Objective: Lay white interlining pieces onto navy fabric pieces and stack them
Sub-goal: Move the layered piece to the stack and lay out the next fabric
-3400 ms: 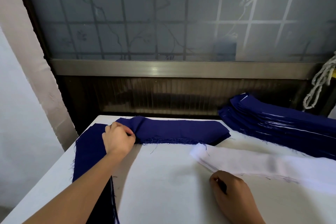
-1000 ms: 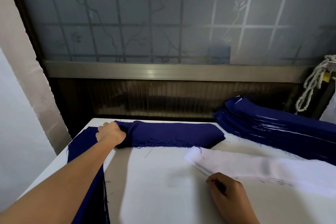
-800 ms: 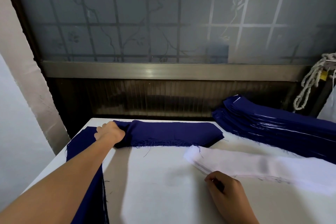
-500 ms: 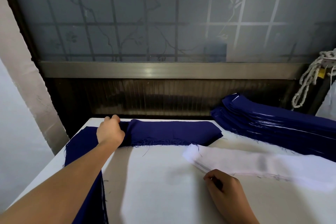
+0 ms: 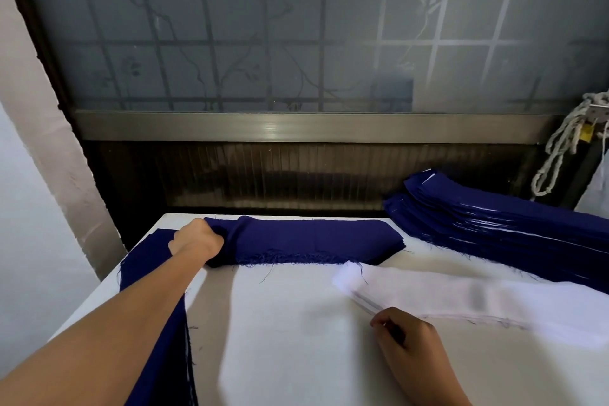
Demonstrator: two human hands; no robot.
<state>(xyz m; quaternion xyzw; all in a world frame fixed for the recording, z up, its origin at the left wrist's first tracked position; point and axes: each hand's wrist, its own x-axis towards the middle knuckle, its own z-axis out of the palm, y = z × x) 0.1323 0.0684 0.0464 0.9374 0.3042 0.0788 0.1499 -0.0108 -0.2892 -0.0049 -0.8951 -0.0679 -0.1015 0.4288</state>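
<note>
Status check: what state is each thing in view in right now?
left hand: grips the navy fabric pile at its fold.
navy fabric pile: folded over, lying along the table far edge.
right hand: fingers curled at the interlining's near edge; grip unclear.
white interlining: lying flat.
layered stack: piled far right, white edges showing.

I can read no writing, label, brand, number or sign here: none on the navy fabric point(image 5: 313, 241), the white interlining point(image 5: 461, 297), or the frosted window point(image 5: 230, 43), which carries only a grid-and-branch pattern.
</note>
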